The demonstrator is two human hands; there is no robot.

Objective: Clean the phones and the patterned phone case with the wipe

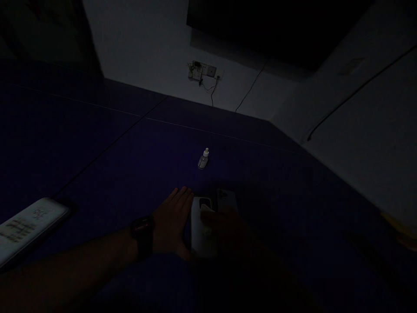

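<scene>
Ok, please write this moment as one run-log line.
left hand: against pale phone | right hand: over it, with unclear pale item | second phone: alongside | bottle: beyond

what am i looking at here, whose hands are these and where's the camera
There's no machine: this one dim picture comes from a camera on a person's head, looking forward and down at their own bare hands. The left hand, with a watch on its wrist, rests along a pale phone on a dark blue surface. The right hand is over that phone with something pale at its fingers, too dark to identify. A second phone lies alongside; a small bottle sits beyond.
</scene>
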